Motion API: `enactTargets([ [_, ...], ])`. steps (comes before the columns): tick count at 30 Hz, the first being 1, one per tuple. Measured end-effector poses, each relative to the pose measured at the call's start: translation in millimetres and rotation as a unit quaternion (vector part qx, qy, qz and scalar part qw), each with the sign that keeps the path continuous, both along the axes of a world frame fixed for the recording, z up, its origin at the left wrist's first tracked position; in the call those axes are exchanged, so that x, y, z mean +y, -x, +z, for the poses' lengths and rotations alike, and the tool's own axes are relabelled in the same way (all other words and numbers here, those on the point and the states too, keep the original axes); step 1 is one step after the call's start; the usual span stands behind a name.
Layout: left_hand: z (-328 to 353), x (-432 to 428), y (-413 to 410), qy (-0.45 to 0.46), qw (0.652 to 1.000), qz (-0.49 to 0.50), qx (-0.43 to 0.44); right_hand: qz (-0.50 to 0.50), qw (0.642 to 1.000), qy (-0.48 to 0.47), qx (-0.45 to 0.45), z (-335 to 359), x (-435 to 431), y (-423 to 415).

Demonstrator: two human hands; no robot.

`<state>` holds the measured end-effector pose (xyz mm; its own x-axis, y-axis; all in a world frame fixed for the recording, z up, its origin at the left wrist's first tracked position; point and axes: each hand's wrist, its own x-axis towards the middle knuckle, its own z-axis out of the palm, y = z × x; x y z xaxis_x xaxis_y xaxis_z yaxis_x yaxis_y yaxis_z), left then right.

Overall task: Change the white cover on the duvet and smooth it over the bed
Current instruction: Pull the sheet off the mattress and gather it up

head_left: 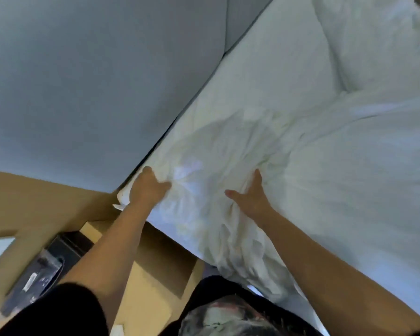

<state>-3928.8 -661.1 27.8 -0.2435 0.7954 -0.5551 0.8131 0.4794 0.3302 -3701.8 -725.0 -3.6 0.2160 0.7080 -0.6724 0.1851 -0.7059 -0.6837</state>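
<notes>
I am standing by the bed (252,76) and, as far as I can judge, the task is getting close to its end. The duvet (313,166) is lying across the mattress and seems to be inside its white cover, because I am seeing only white cloth and no bare filling. I cannot tell whether the opening is closed.

What is left is the smoothing. The corner near the person is looking very creased, with many folds running together between the two hands, and part of it is hanging over the side of the bed.

The left hand (150,187) is curling its fingers round the corner of the duvet, right at the edge beside the grey headboard (95,81). The right hand (252,197) is lying flat with straight fingers and the thumb spread, pressing on the creased cloth and holding nothing.

The pillows (374,40) are resting further up, apart from the hands. A wooden bedside table (155,258) is standing just beside the bed under the left arm, with a dark object (41,270) on it that I cannot name. The table and the headboard are leaving little room at this corner, so pulling the corner straight may be awkward.
</notes>
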Motion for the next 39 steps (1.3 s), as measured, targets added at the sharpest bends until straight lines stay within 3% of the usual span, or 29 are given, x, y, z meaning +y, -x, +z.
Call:
enactTargets([
  [5, -42, 40, -27, 0.023, 0.996, -0.024, 0.086, -0.204, 0.979, -0.018, -0.016, -21, 7, -1],
  [9, -54, 55, -22, 0.038, 0.997, -0.034, 0.062, -0.359, 0.933, 0.026, 0.002, -29, -3, 14],
  [10, -56, 54, -21, 0.041, 0.999, -0.022, 0.029, -0.354, 0.934, 0.052, 0.011, -31, -9, 20],
  [12, -61, 48, -22, 0.037, 0.998, 0.011, -0.045, -0.248, 0.963, 0.105, -0.017, -38, -17, 30],
  [14, -65, 41, -26, 0.031, 0.994, 0.032, -0.097, -0.145, 0.980, 0.124, -0.048, -44, -18, 36],
  [15, -66, 39, -29, 0.029, 0.993, 0.037, -0.110, -0.139, 0.982, 0.121, -0.041, -46, -17, 37],
  [19, -67, 38, -30, 0.018, 0.989, 0.063, -0.131, -0.244, 0.963, 0.094, 0.062, -48, -17, 41],
  [23, -64, 39, -22, 0.002, 0.986, 0.070, -0.153, -0.354, 0.889, 0.126, 0.260, -38, -22, 37],
  [26, -64, 38, -26, -0.014, 0.983, 0.083, -0.165, -0.326, 0.857, 0.185, 0.354, -34, -25, 33],
  [28, -63, 35, -31, -0.011, 0.981, 0.082, -0.174, -0.267, 0.864, 0.185, 0.384, -30, -28, 28],
  [31, -59, 36, -31, -0.018, 0.985, 0.052, -0.162, -0.099, 0.927, 0.189, 0.308, -18, -35, 14],
  [34, -51, 55, -17, -0.064, 0.996, -0.023, -0.055, 0.032, 0.955, 0.219, 0.197, -11, -48, -6],
  [37, -46, 80, 0, -0.056, 0.984, -0.127, 0.108, 0.038, 0.976, 0.204, 0.072, -11, -77, -28],
  [39, -45, 86, 3, -0.048, 0.968, -0.188, 0.158, -0.007, 0.982, 0.190, 0.009, -13, -103, -43],
])
